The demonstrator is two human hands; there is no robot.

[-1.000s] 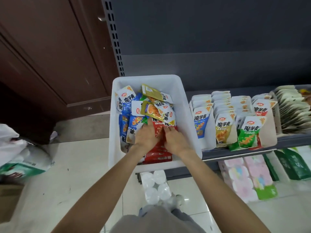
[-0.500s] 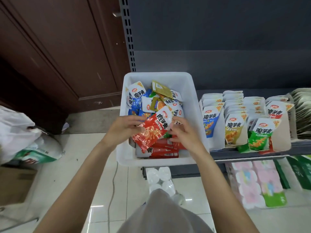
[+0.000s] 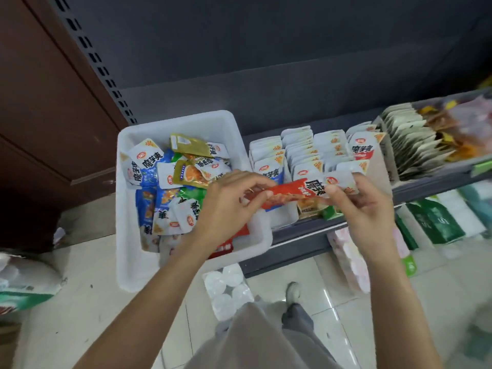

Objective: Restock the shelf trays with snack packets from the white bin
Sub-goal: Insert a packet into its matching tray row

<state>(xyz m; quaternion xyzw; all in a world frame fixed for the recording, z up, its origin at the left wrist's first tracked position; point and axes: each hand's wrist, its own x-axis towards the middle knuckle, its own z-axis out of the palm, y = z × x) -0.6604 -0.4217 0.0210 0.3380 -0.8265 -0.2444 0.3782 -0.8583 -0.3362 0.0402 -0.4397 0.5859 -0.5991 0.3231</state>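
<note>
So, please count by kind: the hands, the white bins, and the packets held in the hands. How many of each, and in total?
Hands: 2, the left hand and the right hand
White plastic bin: 1
Red and white snack packet, held by both hands: 1
Total: 4

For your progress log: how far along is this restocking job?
Done: the shelf trays already hold rows of packets. In hand: the left hand and right hand together hold a red packet. Left: many packets remain in the white bin.
</note>
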